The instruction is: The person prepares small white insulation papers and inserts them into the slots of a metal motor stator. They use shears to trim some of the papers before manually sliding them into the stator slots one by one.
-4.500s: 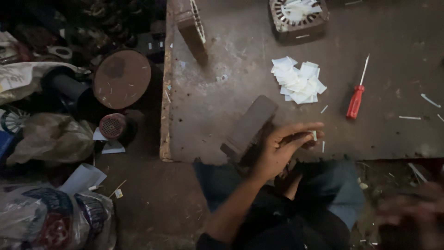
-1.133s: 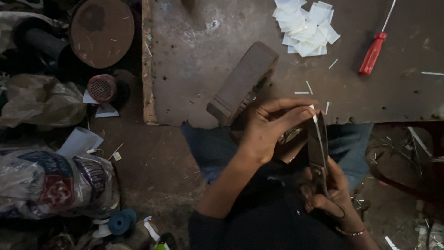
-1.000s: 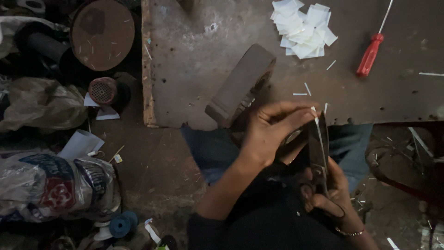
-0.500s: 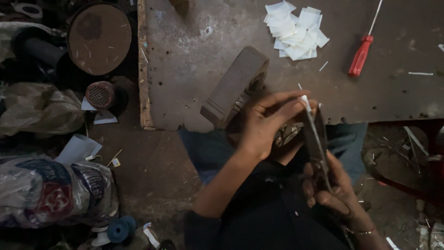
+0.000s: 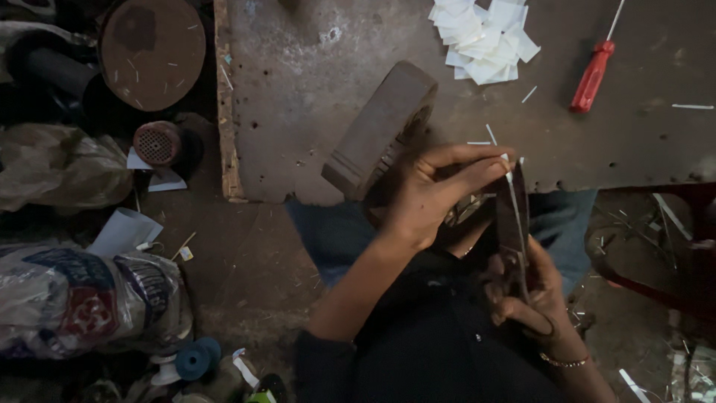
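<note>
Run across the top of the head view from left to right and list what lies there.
Round rusty brown disc → wooden edge of the workbench → brown wooden block → pile of white paper slips → red-handled screwdriver → loose white sliver.

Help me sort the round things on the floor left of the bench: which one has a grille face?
The small reddish round part, below the big flat brown disc. Its face shows a mesh grille; the disc is plain, and the blue spool lies much lower down.

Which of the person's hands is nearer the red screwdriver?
Left. The left hand is up at the table edge, below-left of the red screwdriver; the right hand sits lower, over the lap.
</note>
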